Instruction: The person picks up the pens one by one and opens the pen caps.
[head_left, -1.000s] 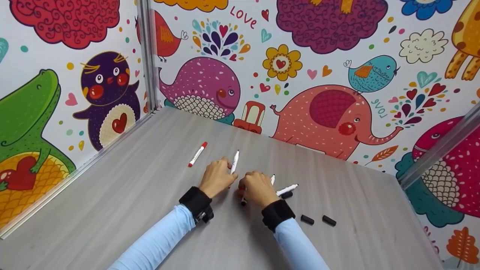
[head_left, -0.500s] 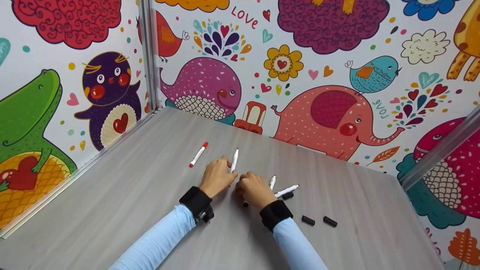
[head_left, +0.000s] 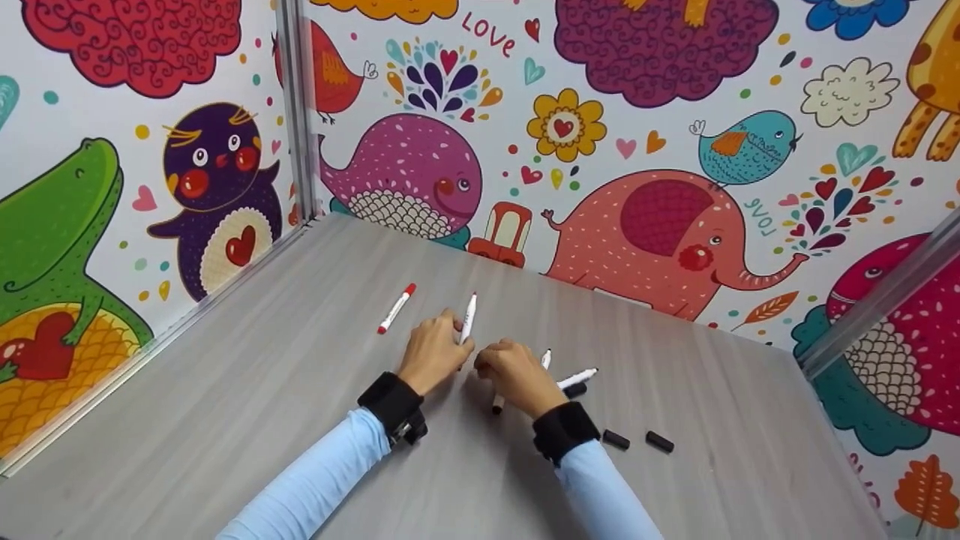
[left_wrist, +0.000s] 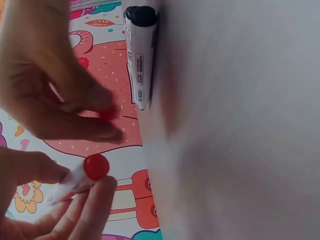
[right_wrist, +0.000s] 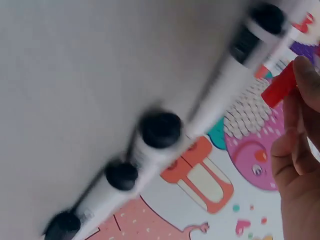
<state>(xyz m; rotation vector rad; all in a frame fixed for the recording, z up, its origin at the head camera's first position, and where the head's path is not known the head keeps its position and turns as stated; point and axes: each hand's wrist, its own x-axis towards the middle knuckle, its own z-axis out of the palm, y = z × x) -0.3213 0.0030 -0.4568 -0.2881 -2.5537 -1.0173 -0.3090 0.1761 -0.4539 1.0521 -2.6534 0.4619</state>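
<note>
In the head view, my left hand (head_left: 435, 354) holds a white marker (head_left: 468, 319), its bare reddish tip pointing away from me. The left wrist view shows that marker's red rear end (left_wrist: 96, 167) between thumb and fingers. My right hand (head_left: 516, 373) is just to the right, a small gap from the left. It pinches a red marker cap (right_wrist: 280, 85) between thumb and finger, as the right wrist view shows; in the head view the cap is hidden. Below the right hand, a dark-ended marker (head_left: 497, 405) lies partly covered.
A capped red marker (head_left: 396, 309) lies to the left. Right of my hands are two uncapped markers with dark tips, one upright-looking (head_left: 547, 358) and one slanted (head_left: 577, 379). A black cap (head_left: 575, 390) lies beside them; two more black caps (head_left: 616, 439) are nearer me. Patterned walls border the table.
My right wrist has shifted slightly right and the hand has turned, showing more of the dark-ended marker below it. My left hand has hardly moved and keeps its marker.
</note>
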